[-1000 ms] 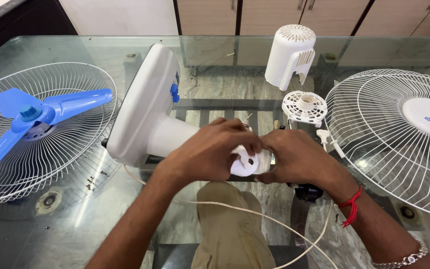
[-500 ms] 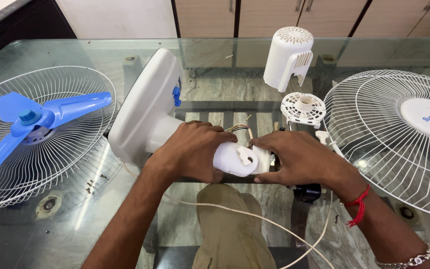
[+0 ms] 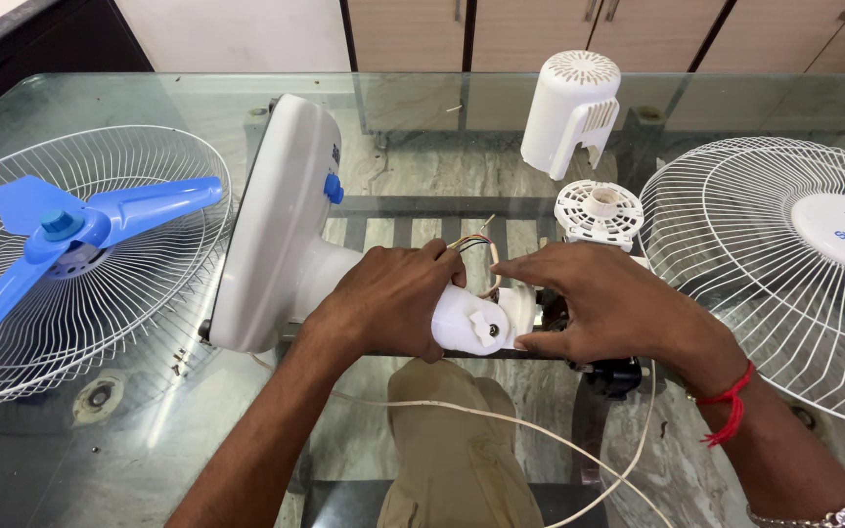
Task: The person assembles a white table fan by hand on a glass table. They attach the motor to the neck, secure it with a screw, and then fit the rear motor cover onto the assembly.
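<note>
Lying on its side at the centre of the frame, the white stand (image 3: 290, 230) rests on the glass table (image 3: 198, 411) with its long axis running left to right: the broad round base stands on edge at centre left, its flat underside turned to the left, and the neck (image 3: 466, 323) points right toward the middle of the frame, tilting slightly down toward the lower edge. A blue knob (image 3: 333, 188) shows on the upper face of the base. The left hand (image 3: 388, 298) is wrapped round the neck, fingers curled close over the top and thumb hidden beneath, so it grips the neck firmly. The right hand (image 3: 603, 303) meets the neck's end from the right, fingers half bent and held together, fingertips touching the white end piece; whether it pinches anything there I cannot tell. Coloured wires (image 3: 476, 244) rise in a loop just above the gap between the two hands. A white cord (image 3: 501, 420) runs from under the base across the lower frame. At the left lies a wire guard (image 3: 149, 293) with a blue blade (image 3: 90, 230) on it; at the right lies a second guard (image 3: 735, 264). At upper right stands a white motor cover (image 3: 569, 108), with a small round vented disc (image 3: 599, 210) just below it.
</note>
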